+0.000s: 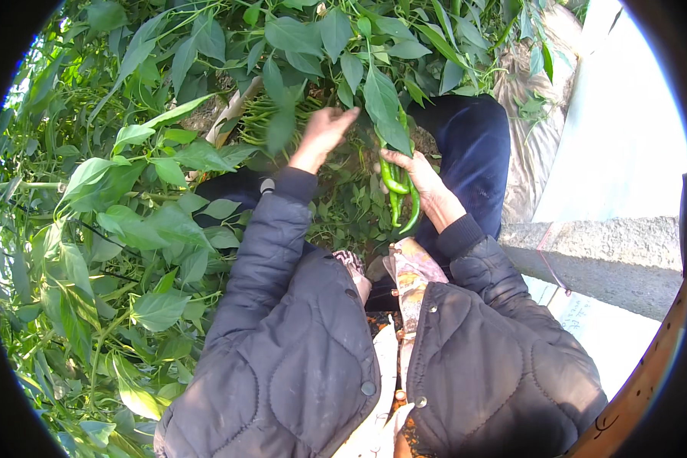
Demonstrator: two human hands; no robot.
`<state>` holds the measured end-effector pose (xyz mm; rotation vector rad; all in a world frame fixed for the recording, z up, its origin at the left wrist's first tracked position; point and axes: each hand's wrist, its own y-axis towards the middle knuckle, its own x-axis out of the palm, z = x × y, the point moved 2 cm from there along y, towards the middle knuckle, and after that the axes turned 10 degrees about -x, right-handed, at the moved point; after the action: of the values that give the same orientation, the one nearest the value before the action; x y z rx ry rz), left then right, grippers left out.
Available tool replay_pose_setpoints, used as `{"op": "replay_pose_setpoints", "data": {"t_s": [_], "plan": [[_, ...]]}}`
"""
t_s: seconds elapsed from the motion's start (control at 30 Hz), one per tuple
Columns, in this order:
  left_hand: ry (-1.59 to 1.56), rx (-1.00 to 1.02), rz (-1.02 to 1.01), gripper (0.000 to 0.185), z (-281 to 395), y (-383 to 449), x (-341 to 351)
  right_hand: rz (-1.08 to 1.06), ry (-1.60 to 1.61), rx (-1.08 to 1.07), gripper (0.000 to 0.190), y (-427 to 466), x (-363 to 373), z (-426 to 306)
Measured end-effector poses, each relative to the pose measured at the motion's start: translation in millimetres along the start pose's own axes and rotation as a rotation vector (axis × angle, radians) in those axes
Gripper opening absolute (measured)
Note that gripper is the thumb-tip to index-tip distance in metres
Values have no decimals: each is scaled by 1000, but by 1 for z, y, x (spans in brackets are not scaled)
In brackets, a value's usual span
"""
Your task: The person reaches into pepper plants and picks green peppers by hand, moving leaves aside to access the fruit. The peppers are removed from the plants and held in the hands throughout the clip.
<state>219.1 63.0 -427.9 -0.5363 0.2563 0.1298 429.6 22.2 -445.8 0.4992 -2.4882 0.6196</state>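
Several long green chili peppers (pixel 399 194) hang from my right hand (pixel 421 174), whose fingers are closed around them. A broad leaf (pixel 385 106) covers the upper part of this bunch. My left hand (pixel 329 129) is raised to the left of it, near the pepper plant's leaves; its fingers are partly bent and I see nothing held in them. Behind and left of that hand lies a pile of green chili peppers (pixel 257 117), partly hidden by leaves.
Dense pepper plants (pixel 166 229) rise on the left and ahead. A pale pole (pixel 235 109) slants beside the pile. At the right are a concrete beam (pixel 595 252) with a red string, crumpled sheeting (pixel 526 137) and a bright white surface (pixel 618 126). Cut leaves lie on the ground between my knees.
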Motion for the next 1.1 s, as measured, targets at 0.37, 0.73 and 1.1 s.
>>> {"op": "replay_pose_setpoints", "data": {"t_s": [0.37,0.73,1.1], "plan": [[-536,289,-249,47,18,133,56,-118,-374,100,25,-24,19,-1],[72,811,138,18,-1,201,-17,-354,-897,28,45,-71,40,-29],[-42,385,-679,46,-13,76,-64,-641,-1313,-274,52,-87,65,-120]]}}
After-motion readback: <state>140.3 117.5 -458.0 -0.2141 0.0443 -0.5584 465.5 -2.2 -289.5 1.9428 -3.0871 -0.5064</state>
